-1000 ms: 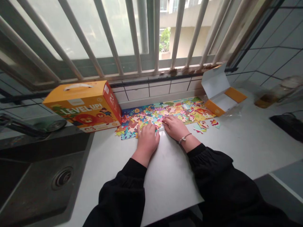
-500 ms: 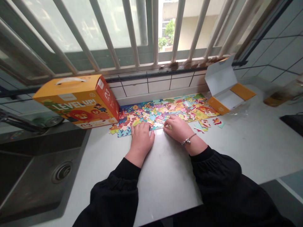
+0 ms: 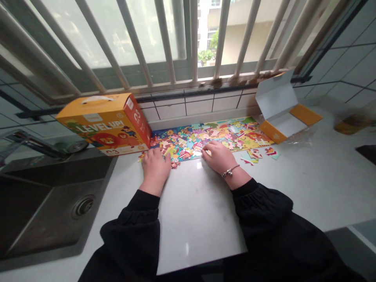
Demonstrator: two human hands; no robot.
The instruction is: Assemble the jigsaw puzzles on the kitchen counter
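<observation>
A long, brightly coloured jigsaw puzzle (image 3: 205,141) lies along the back of the white counter (image 3: 199,219), its pieces partly joined. My left hand (image 3: 155,170) rests on the puzzle's left end, next to the orange "LEVEL UP!" puzzle box (image 3: 105,124). My right hand (image 3: 219,157) has its fingertips on the lower edge of the puzzle, a silver bracelet on its wrist. Several loose pieces (image 3: 255,156) lie to the right of that hand. Neither hand clearly shows a held piece. Black sleeves cover both forearms.
An open white-and-orange box (image 3: 279,109) and a clear plastic bag (image 3: 299,138) sit at the right. A steel sink (image 3: 49,211) with a drain lies left of the counter. Window bars (image 3: 188,39) run along the back, and a glass jar (image 3: 352,124) stands at far right.
My left hand has slid left along the puzzle's lower edge, towards the orange box. My right hand has stayed in nearly the same place. The view has shifted slightly.
</observation>
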